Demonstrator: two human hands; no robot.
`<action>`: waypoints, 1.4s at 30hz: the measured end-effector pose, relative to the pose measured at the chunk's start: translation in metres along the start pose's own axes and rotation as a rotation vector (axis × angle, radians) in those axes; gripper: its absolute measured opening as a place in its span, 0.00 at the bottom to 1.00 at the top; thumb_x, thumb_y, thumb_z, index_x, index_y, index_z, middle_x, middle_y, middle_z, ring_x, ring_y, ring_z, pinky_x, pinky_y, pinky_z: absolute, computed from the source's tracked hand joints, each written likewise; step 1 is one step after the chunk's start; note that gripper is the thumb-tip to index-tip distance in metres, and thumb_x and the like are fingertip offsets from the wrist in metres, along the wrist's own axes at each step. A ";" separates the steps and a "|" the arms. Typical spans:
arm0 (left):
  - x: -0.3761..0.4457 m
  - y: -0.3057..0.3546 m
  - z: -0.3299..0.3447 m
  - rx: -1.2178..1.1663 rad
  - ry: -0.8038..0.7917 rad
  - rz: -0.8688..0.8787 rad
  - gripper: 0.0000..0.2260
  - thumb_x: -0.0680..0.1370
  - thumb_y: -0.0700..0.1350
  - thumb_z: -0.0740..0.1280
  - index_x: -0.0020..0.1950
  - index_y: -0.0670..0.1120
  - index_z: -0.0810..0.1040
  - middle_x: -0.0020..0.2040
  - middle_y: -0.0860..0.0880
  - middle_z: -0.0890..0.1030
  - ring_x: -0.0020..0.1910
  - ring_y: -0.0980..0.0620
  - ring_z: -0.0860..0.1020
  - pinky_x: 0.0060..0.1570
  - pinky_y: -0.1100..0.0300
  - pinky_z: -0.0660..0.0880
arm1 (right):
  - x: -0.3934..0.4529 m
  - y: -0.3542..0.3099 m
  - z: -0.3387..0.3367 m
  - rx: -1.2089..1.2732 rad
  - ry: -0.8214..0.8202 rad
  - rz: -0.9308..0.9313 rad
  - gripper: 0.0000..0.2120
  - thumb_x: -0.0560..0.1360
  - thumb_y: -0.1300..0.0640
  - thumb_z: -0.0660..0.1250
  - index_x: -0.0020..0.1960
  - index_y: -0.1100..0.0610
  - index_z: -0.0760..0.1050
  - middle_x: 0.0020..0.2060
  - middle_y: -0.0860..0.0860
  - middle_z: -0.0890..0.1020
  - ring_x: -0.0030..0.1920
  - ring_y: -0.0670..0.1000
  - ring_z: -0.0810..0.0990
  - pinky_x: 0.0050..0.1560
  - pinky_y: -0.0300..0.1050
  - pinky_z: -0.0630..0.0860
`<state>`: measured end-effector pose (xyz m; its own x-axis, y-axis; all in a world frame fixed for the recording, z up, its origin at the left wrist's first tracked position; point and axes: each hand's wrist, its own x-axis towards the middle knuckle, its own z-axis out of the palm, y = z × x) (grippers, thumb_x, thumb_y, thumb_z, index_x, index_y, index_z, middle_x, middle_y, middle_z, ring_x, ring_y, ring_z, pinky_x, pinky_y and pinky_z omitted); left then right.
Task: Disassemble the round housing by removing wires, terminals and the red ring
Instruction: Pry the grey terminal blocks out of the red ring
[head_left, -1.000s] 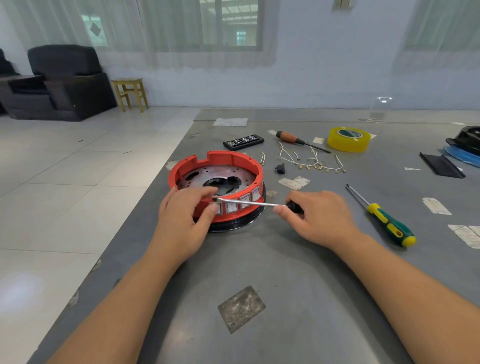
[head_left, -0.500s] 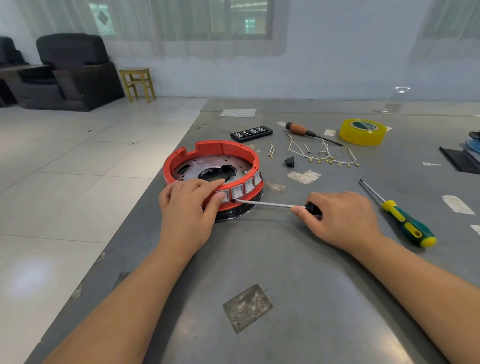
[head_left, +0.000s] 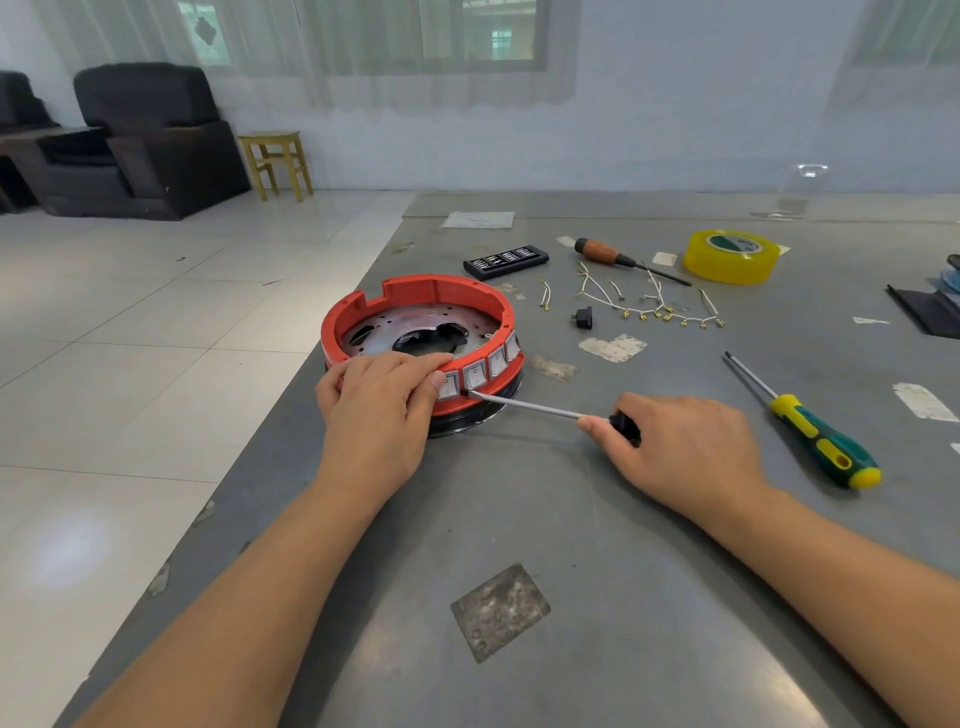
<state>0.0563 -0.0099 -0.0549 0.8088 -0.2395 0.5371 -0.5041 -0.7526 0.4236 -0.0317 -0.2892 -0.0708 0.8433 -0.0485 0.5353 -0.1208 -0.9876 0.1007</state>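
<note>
1. The round housing (head_left: 423, 358) stands near the left edge of the table (head_left: 597, 519), about the middle of its depth, with the red ring (head_left: 415, 288) still seated around it.
2. The left hand (head_left: 379, 410) lies on the near rim of the housing, fingers curled over the ring, the thumb beside a switch (head_left: 448, 387).
3. The right hand (head_left: 680, 452) is to the right of the housing and grips the black handle of a thin screwdriver (head_left: 524, 405).
4. The shaft lies nearly flat and points left and slightly away; its tip touches the lower edge of the switch row.
5. In my judgement the next move is a pry along this axis, so the right hand does the work and the left only steadies.
6. The removed wires (head_left: 649, 306) lie well apart, toward the far edge.
</note>
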 end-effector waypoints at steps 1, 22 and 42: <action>0.001 0.001 -0.001 0.001 -0.008 -0.002 0.14 0.86 0.52 0.59 0.69 0.61 0.79 0.59 0.60 0.81 0.66 0.53 0.71 0.70 0.50 0.55 | 0.000 0.001 0.000 -0.003 -0.003 -0.004 0.30 0.77 0.26 0.44 0.38 0.47 0.71 0.25 0.44 0.73 0.29 0.51 0.75 0.27 0.40 0.57; 0.004 -0.003 -0.007 -0.111 -0.053 0.061 0.12 0.86 0.49 0.62 0.64 0.63 0.81 0.52 0.64 0.79 0.58 0.59 0.67 0.66 0.54 0.52 | 0.034 0.016 0.018 0.059 -0.008 -0.107 0.33 0.73 0.21 0.44 0.31 0.49 0.63 0.22 0.44 0.66 0.28 0.51 0.69 0.29 0.41 0.54; 0.001 -0.004 -0.008 -0.227 -0.111 0.065 0.12 0.82 0.54 0.57 0.56 0.72 0.74 0.51 0.70 0.76 0.61 0.71 0.64 0.65 0.59 0.48 | 0.075 0.024 0.040 0.099 -0.008 -0.276 0.28 0.77 0.27 0.48 0.41 0.48 0.70 0.36 0.46 0.77 0.42 0.52 0.75 0.54 0.51 0.66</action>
<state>0.0565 -0.0020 -0.0505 0.7942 -0.3586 0.4905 -0.6014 -0.5790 0.5505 0.0492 -0.3225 -0.0618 0.8414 0.2234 0.4920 0.1652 -0.9733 0.1595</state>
